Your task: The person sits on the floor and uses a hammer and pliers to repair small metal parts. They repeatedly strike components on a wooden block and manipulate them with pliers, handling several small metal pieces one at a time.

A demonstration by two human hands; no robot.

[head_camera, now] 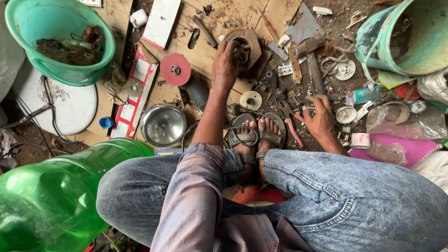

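I am looking down from the head camera at a person who is sitting over a scrap-strewn floor, knees in jeans (354, 196) spreading to either side. Going from the left, I am counting one green bottle (46, 200) lying by the knee, one teal tub (58, 39) holding scrap, one white disc (74, 107), one red grinding disc (175, 69) and one chrome lamp reflector (163, 124). The left hand (225, 65) is reaching straight out, arm extended, with its fingers curling down and clamping on the rusty motor part (245, 46). That part is lying on the cardboard (210, 28) at top centre; it is looking round, brown and corroded, with a dark hub at its middle. Two sandalled feet (256, 135) are resting together below it. The right hand (319, 119) is hovering low over the clutter, wrist bending, its fingers closing together around a small dark tool (303, 100); I cannot tell what kind it is. Red-handled pliers (291, 130) are lying just beside that hand. One teal bucket (410, 35) is tilting at the far right.
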